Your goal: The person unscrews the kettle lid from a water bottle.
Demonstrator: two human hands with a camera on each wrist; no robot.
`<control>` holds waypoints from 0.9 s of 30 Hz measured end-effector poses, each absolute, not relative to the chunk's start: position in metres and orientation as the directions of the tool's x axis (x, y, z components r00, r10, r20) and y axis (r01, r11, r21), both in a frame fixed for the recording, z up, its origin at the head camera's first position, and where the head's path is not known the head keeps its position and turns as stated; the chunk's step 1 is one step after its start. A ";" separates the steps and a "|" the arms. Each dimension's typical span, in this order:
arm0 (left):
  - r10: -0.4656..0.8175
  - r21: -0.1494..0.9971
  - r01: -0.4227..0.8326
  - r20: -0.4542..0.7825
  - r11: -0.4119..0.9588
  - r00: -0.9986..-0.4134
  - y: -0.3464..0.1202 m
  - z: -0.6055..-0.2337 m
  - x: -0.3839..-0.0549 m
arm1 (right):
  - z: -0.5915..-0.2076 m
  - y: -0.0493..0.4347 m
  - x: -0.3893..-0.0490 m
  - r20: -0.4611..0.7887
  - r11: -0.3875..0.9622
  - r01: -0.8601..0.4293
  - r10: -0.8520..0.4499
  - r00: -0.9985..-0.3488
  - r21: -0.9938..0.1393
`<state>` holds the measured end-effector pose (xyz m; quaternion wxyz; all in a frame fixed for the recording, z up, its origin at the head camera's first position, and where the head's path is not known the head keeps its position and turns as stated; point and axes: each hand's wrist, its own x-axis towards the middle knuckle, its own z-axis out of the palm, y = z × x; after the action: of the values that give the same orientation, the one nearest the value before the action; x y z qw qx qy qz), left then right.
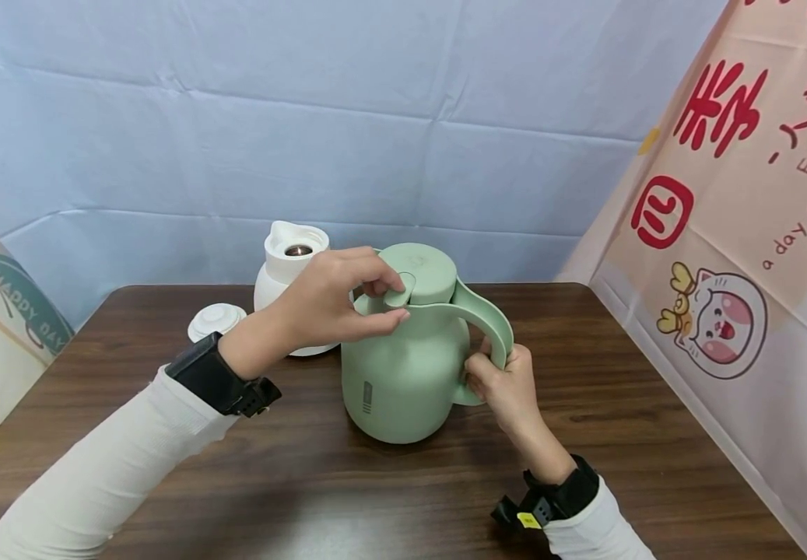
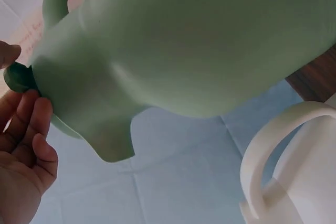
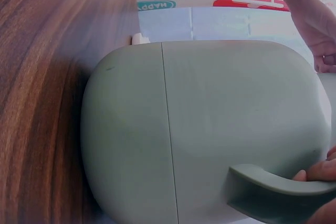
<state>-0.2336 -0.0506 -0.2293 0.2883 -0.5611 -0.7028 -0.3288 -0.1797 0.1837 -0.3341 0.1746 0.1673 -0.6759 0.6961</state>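
A pale green insulated jug stands upright on the table, its round lid seated in the top. My left hand pinches a tab at the lid's left edge between thumb and fingers. The left wrist view shows that tab as dark green, with fingertips on both sides. On the jug's right, my right hand grips the lower part of the curved handle. The right wrist view has the jug's body across most of it, with that hand only partly visible at the handle.
Behind my left hand stands a white jug with its top open, partly hidden. A white lid lies on the brown wooden table to its left. A blue cloth hangs behind the table, and a printed cloth at the right.
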 end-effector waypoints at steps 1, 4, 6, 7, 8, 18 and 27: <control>0.605 0.128 0.980 0.773 0.150 -0.194 -0.050 -0.229 -0.233 | -0.334 0.184 -0.180 0.469 -0.024 -0.470 0.018 -0.883 -0.883; 0.619 0.092 0.986 0.769 0.137 -0.157 -0.046 -0.229 -0.231 | -0.334 0.184 -0.180 0.468 -0.020 -0.469 0.021 -0.883 -0.883; 0.629 0.060 0.989 0.765 0.139 -0.135 -0.043 -0.229 -0.229 | -0.334 0.184 -0.180 0.472 -0.018 -0.472 0.020 -0.882 -0.882; 0.635 0.044 0.989 0.762 0.145 -0.127 -0.041 -0.228 -0.228 | -0.334 0.184 -0.180 0.472 -0.016 -0.473 0.020 -0.881 -0.881; 0.640 0.029 0.988 0.759 0.149 -0.119 -0.040 -0.228 -0.227 | -0.334 0.184 -0.180 0.473 -0.015 -0.474 0.020 -0.881 -0.881; 0.666 -0.017 0.971 0.731 0.237 -0.149 -0.025 -0.221 -0.220 | -0.335 0.183 -0.179 0.451 -0.009 -0.452 0.039 -0.892 -0.892; 0.697 -0.038 0.942 0.682 0.334 -0.220 -0.014 -0.214 -0.217 | -0.334 0.184 -0.179 0.460 0.009 -0.460 0.026 -0.887 -0.888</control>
<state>-0.2170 -0.0141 -0.2143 0.3097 -0.5422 -0.7558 -0.1972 -0.1788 0.1836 -0.3340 0.1770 0.1579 -0.6878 0.6860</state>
